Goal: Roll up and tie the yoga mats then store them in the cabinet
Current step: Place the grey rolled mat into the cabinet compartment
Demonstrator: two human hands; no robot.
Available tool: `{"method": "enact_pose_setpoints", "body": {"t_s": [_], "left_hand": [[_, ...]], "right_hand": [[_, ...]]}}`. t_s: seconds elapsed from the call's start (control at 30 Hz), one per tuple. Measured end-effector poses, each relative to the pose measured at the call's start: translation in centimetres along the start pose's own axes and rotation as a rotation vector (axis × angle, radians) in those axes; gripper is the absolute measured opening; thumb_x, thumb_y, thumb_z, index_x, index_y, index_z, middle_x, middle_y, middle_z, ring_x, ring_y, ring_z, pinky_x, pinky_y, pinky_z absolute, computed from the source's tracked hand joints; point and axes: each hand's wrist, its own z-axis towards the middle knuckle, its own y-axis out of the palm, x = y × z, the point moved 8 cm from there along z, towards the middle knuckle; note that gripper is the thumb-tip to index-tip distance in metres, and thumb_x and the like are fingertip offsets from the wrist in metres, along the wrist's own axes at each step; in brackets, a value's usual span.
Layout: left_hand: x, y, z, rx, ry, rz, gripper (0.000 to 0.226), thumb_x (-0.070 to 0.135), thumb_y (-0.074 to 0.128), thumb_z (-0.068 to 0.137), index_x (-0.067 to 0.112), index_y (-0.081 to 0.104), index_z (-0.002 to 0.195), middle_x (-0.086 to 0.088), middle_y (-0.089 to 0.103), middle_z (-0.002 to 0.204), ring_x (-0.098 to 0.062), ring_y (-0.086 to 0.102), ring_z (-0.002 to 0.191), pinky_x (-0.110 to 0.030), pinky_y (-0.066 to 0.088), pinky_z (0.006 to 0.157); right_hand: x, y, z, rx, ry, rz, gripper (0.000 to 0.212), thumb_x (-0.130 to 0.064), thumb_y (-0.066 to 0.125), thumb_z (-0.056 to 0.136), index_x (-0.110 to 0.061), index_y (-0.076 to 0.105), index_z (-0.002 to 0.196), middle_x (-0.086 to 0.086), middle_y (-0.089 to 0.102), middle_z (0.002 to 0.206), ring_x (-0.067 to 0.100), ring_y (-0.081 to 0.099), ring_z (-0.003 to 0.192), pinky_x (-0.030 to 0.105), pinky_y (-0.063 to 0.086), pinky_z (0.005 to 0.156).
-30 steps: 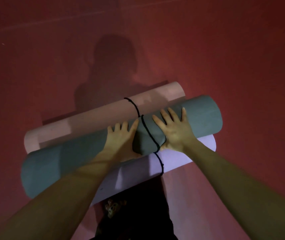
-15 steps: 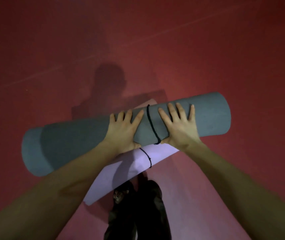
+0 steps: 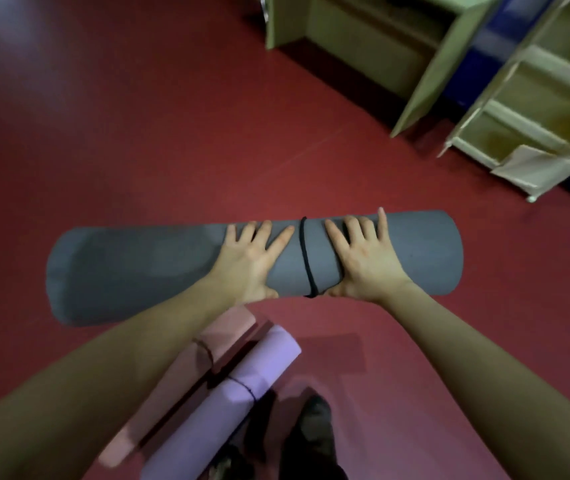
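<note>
I saw the cabinet (image 3: 411, 60) well beyond the grey mat (image 3: 159, 268), which I held level above the floor (image 3: 138, 133). Below it lay the purple mat (image 3: 242, 393) and pink mat (image 3: 179, 382). My left hand (image 3: 249, 261) and right hand (image 3: 363, 261) gripped it beside its black tie (image 3: 306, 258).

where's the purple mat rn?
Head view, bottom centre: the rolled purple mat lies on the red floor beside the pink mat, below the grey mat held in both hands.

Exercise studio: red floor (image 3: 172, 133), rolled yoga mats (image 3: 172, 271), open cabinet (image 3: 363, 39)
</note>
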Motion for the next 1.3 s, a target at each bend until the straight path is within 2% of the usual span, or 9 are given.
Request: {"method": "enact_pose_setpoints", "body": {"t_s": [0.03,0.1,0.17,0.33,0.6,0.8,1.03,1.3], "left_hand": [[1.0,-1.6,1.7,0.003,0.032,0.019,0.124,0.067,0.078,0.049,0.015,0.025,0.149,-0.022,0.043,0.138,-0.039,0.046,0.12,-0.056,0.037,0.094],[2.9,-3.6,5.3,-0.033,0.067,0.027,0.118,0.069,0.065,0.067,0.021,-0.001,0.152,-0.016,0.021,0.151,-0.035,0.026,0.135,-0.053,0.024,0.106],[5.0,-5.6,8.9,-0.051,0.102,0.049,0.114,0.067,0.061,0.073,0.023,-0.011,0.15,-0.014,0.012,0.155,-0.033,0.017,0.139,-0.053,0.017,0.109],[10.8,-11.0,18.7,0.074,0.214,0.076,0.116,0.065,0.067,0.069,0.022,-0.003,0.152,-0.016,0.02,0.154,-0.035,0.023,0.139,-0.055,0.02,0.109],[19.5,-17.0,34.6,0.132,0.312,0.121,0.115,0.066,0.063,0.073,0.027,-0.013,0.15,-0.012,0.01,0.157,-0.033,0.013,0.143,-0.052,0.015,0.112],[24.3,-19.6,46.6,0.245,0.459,0.14,0.119,0.065,0.071,0.063,0.024,0.003,0.152,-0.016,0.026,0.153,-0.037,0.028,0.138,-0.055,0.026,0.108],[26.9,-19.9,63.7,0.253,0.529,0.137,0.114,0.066,0.062,0.073,0.026,-0.013,0.15,-0.012,0.009,0.157,-0.032,0.013,0.142,-0.05,0.017,0.113],[30.5,-21.8,81.9,0.28,0.648,0.147,0.117,0.067,0.062,0.073,0.026,-0.016,0.149,-0.012,0.009,0.157,-0.032,0.014,0.142,-0.049,0.016,0.113]], "right_hand": [[2.1,-1.0,-0.2,0.003,0.009,-0.014,0.119,-0.076,0.072,0.038,-0.001,0.053,0.128,0.025,0.056,0.114,0.042,0.055,0.104,0.073,0.026,0.098],[6.2,-2.1,-0.7,-0.003,0.032,-0.041,0.119,-0.077,0.071,0.039,0.0,0.053,0.129,0.028,0.052,0.126,0.045,0.051,0.117,0.073,0.025,0.098],[10.4,-2.7,-1.2,-0.013,0.062,-0.046,0.12,-0.079,0.069,0.042,0.0,0.051,0.131,0.028,0.049,0.135,0.044,0.048,0.124,0.073,0.026,0.098],[22.0,-4.0,-2.5,-0.002,0.157,-0.018,0.119,-0.081,0.063,0.046,-0.007,0.045,0.138,0.023,0.056,0.128,0.041,0.056,0.116,0.069,0.037,0.092],[39.4,-6.2,-3.4,0.061,0.307,-0.043,0.117,-0.078,0.07,0.047,-0.012,0.04,0.139,0.024,0.056,0.126,0.042,0.056,0.113,0.063,0.04,0.091],[51.1,-5.7,-2.2,0.063,0.438,-0.073,0.109,-0.082,0.053,0.057,-0.012,0.042,0.139,0.024,0.054,0.128,0.041,0.053,0.116,0.061,0.04,0.093],[65.3,-2.8,4.0,0.053,0.52,-0.106,0.113,-0.08,0.066,0.053,-0.011,0.043,0.138,0.023,0.055,0.127,0.04,0.055,0.114,0.059,0.041,0.092],[80.7,-0.5,9.9,0.082,0.628,-0.115,0.113,-0.083,0.061,0.054,-0.011,0.043,0.139,0.021,0.055,0.128,0.039,0.053,0.116,0.058,0.041,0.094]]}}
